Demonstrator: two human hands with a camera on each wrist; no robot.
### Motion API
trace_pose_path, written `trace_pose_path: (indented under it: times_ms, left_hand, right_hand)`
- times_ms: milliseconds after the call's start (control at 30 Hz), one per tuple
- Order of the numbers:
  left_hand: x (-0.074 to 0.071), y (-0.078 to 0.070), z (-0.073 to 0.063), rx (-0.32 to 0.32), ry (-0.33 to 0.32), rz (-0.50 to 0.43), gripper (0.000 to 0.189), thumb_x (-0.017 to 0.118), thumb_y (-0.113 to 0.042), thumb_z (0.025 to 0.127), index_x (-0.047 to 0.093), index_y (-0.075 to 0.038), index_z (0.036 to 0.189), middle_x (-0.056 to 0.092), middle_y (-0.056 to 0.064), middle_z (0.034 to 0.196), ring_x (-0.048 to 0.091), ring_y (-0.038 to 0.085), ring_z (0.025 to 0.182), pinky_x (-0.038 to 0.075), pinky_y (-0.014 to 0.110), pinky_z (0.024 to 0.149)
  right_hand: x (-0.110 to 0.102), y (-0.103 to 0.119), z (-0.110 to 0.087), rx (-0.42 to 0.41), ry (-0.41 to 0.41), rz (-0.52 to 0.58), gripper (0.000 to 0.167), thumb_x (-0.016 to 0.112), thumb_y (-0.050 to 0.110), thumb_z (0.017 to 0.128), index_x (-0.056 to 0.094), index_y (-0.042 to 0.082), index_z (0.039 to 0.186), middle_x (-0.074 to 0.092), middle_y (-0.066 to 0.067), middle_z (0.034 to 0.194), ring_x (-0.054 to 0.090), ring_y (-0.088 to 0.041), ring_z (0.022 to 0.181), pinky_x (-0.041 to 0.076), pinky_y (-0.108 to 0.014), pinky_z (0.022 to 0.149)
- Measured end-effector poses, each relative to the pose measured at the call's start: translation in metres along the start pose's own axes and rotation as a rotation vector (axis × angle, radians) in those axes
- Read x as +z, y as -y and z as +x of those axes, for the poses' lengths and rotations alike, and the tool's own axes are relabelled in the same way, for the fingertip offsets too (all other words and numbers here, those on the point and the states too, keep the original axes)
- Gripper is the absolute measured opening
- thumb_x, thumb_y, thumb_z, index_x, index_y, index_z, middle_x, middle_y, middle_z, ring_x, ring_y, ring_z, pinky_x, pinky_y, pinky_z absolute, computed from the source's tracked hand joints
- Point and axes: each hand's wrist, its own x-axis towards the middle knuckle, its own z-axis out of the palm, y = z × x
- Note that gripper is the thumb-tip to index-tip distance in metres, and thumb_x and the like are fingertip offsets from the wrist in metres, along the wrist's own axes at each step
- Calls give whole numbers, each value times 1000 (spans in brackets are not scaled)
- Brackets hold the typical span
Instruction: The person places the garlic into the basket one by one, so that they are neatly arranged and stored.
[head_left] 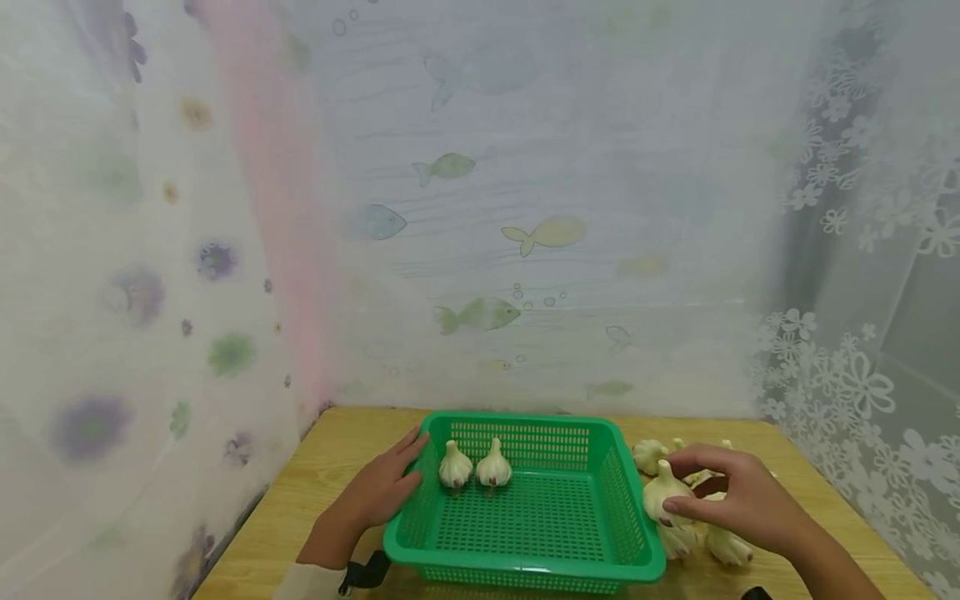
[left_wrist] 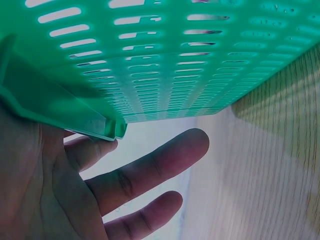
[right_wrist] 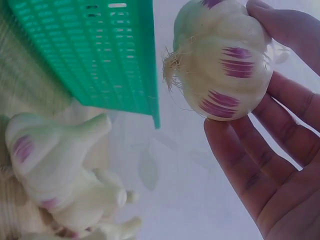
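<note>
My right hand [head_left: 738,496] pinches a garlic bulb [head_left: 660,493] between thumb and fingers, beside the right rim of a green plastic basket [head_left: 525,568]. In the right wrist view this garlic bulb [right_wrist: 225,65] shows purple streaks and a tuft of roots. My left hand [head_left: 378,483] rests on the basket's left rim; its fingers [left_wrist: 165,160] extend straight along the outer side in the left wrist view. Inside the basket two garlic bulbs, one at the left [head_left: 454,467] and one beside it [head_left: 494,465], stand upright near the back left.
Several more garlic bulbs [head_left: 727,546] lie on the wooden table [head_left: 300,500] right of the basket, partly hidden by my right hand. Behind the table hangs a pale curtain [head_left: 555,350] with fish prints. Floral sheets [head_left: 135,333] stand at both sides.
</note>
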Motion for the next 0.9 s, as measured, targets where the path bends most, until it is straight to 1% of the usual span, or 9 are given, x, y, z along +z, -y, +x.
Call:
trace_pose_path:
  times_ms: [200,300,567,733,900]
  left_hand:
    - [1,2,0,3,5,4,57,40,-22,110,29,-15,165,20,7,173,31,37,155,36,63,116]
    - [0,1,-1,2,7,-1,57,40,-22,109,30,-15,165,20,7,173,31,38,155,35,64,116]
    - [0,1,0,6,17,1,57,40,-23,110,28,-16,165,18,7,174,31,38,155,36,64,115]
    - [0,1,-1,8,12,-6,57,41,-22,110,29,-15,165,18,8,174,31,39,155,37,64,113]
    - [2,4,1,3,8,3,57,40,-23,110,29,-16,165,18,5,174,30,37,155,35,64,116]
  right_hand:
    - [7,1,14,-43,8,28,36,83,11,87,74,16,122,72,1,113,67,-3,97,62,-30,71]
    - [13,2,23,-51,7,35,35,83,13,87,74,13,121,72,0,114,67,-3,98,62,-30,72]
    - [27,6,42,8,24,65,35,83,21,88,73,13,121,71,-3,117,68,-4,101,62,-31,74]
    - [35,7,53,12,24,66,37,84,24,88,73,11,121,72,-6,117,68,-5,102,63,-31,74]
    - [42,7,64,35,47,80,38,84,29,87,73,17,121,72,-4,117,68,-8,104,62,-32,76]
